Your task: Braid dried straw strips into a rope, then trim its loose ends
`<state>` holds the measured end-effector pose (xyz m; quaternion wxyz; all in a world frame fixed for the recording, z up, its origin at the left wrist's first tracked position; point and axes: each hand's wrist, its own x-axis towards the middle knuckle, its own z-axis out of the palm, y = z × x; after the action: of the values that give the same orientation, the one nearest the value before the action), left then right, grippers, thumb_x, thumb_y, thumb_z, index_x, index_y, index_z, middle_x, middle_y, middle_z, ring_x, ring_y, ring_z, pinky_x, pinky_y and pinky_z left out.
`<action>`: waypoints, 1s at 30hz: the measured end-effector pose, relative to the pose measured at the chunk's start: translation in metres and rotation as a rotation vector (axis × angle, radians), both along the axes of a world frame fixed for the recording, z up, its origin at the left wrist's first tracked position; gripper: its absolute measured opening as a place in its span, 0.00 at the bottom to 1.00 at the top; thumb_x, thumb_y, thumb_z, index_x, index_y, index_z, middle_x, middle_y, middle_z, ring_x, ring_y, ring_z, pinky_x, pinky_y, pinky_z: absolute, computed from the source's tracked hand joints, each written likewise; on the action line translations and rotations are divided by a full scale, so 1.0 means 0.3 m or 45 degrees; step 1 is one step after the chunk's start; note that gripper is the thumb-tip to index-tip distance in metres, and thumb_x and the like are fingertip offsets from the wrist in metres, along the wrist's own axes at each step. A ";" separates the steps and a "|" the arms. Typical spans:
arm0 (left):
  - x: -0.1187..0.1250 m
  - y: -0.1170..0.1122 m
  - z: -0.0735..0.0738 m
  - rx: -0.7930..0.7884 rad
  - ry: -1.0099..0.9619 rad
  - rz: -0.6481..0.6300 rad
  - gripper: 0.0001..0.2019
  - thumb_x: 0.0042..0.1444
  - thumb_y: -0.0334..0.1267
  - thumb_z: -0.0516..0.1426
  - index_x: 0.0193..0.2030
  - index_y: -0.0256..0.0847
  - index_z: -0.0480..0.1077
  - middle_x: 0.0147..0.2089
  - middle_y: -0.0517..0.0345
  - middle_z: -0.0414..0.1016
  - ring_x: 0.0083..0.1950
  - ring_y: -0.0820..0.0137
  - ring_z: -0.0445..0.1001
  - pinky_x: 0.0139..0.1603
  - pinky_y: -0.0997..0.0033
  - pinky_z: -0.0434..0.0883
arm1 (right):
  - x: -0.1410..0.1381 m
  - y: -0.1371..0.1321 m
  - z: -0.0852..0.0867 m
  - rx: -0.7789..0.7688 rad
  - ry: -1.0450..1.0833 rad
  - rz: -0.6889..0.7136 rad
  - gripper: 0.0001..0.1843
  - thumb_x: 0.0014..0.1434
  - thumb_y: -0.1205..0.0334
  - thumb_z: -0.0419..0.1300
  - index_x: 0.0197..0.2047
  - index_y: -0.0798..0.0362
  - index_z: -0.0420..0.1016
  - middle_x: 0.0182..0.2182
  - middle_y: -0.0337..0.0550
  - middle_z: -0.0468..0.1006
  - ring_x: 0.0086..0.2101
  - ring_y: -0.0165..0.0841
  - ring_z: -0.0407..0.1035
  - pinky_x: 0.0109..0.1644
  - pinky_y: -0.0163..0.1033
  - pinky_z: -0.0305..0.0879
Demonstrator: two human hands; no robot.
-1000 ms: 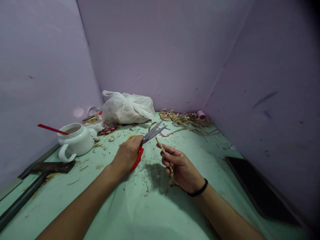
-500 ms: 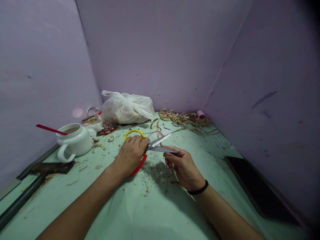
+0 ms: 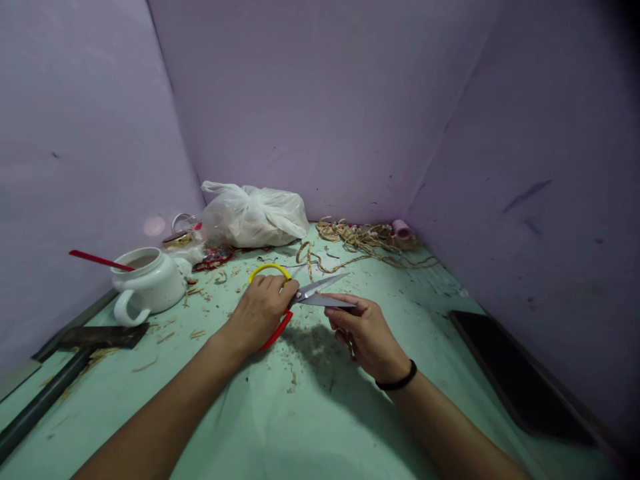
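My left hand (image 3: 263, 307) is wrapped around a pair of scissors (image 3: 320, 293) with one yellow and one red handle. The blades stand apart and point right, towards my right hand (image 3: 367, 333). Its thumb and fingers are pinched at the lower blade's tip, on a straw-coloured cord (image 3: 311, 267). The cord rises behind the blades in a loose loop and trails back to the right. A short bit of it shows under my right fingers, the rest being hidden in the hand.
At the back right lies a heap of cord (image 3: 357, 235) beside a pink spool (image 3: 401, 229). A tied white plastic bag (image 3: 255, 217), a white enamel mug (image 3: 155, 287) with a red stick and a hammer (image 3: 100, 337) are leftward. A dark phone-like slab (image 3: 515, 373) lies right.
The cord behind the blades has slackened and shifted left, now clear of the upper blade's tip. The end that hung below my right hand has mostly drawn up. Both hands stay nearly still.
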<state>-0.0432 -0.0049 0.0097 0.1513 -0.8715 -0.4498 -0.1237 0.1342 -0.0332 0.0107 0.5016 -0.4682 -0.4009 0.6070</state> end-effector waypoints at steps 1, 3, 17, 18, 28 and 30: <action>-0.003 0.001 0.001 -0.019 -0.003 -0.010 0.14 0.56 0.27 0.42 0.46 0.38 0.63 0.38 0.50 0.66 0.41 0.64 0.64 0.43 0.62 0.62 | 0.002 0.000 0.000 0.007 -0.007 0.011 0.19 0.37 0.64 0.64 0.36 0.58 0.75 0.13 0.32 0.65 0.14 0.22 0.54 0.15 0.30 0.47; -0.010 0.006 0.002 -0.059 -0.018 -0.037 0.13 0.56 0.27 0.43 0.43 0.38 0.64 0.36 0.51 0.66 0.38 0.65 0.63 0.41 0.64 0.62 | 0.005 0.001 -0.001 0.018 -0.026 0.023 0.19 0.38 0.64 0.64 0.37 0.59 0.75 0.13 0.32 0.64 0.14 0.22 0.53 0.15 0.29 0.46; -0.015 -0.002 -0.005 -0.320 -0.595 -0.050 0.08 0.49 0.27 0.46 0.34 0.40 0.63 0.29 0.60 0.65 0.30 0.72 0.63 0.31 0.73 0.61 | -0.004 0.001 0.000 -0.037 0.219 0.067 0.15 0.35 0.64 0.68 0.30 0.56 0.72 0.18 0.33 0.67 0.18 0.22 0.60 0.21 0.30 0.60; -0.009 -0.004 -0.006 -0.356 -0.719 -0.031 0.07 0.48 0.28 0.47 0.34 0.40 0.63 0.28 0.61 0.64 0.28 0.73 0.62 0.30 0.74 0.61 | -0.005 0.001 -0.002 -0.062 0.250 0.085 0.16 0.34 0.64 0.68 0.30 0.56 0.72 0.19 0.33 0.68 0.18 0.22 0.61 0.22 0.31 0.61; 0.083 -0.059 0.026 -1.051 -1.890 0.021 0.15 0.42 0.37 0.58 0.37 0.38 0.61 0.28 0.61 0.68 0.26 0.75 0.66 0.28 0.74 0.65 | -0.032 -0.012 -0.043 -0.102 0.301 0.330 0.16 0.35 0.64 0.69 0.27 0.56 0.68 0.20 0.36 0.73 0.22 0.25 0.67 0.24 0.29 0.58; 0.085 -0.069 0.031 -1.128 -1.907 -0.026 0.16 0.40 0.36 0.59 0.37 0.38 0.61 0.28 0.61 0.68 0.28 0.74 0.67 0.29 0.74 0.65 | -0.041 -0.014 -0.056 -0.096 0.259 0.347 0.15 0.35 0.64 0.69 0.26 0.57 0.68 0.19 0.37 0.73 0.20 0.24 0.66 0.24 0.29 0.57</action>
<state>-0.0176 -0.0257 0.0190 -0.5385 -0.5434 -0.4298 -0.4795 0.1219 -0.0374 -0.0060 0.4346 -0.3642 -0.3849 0.7282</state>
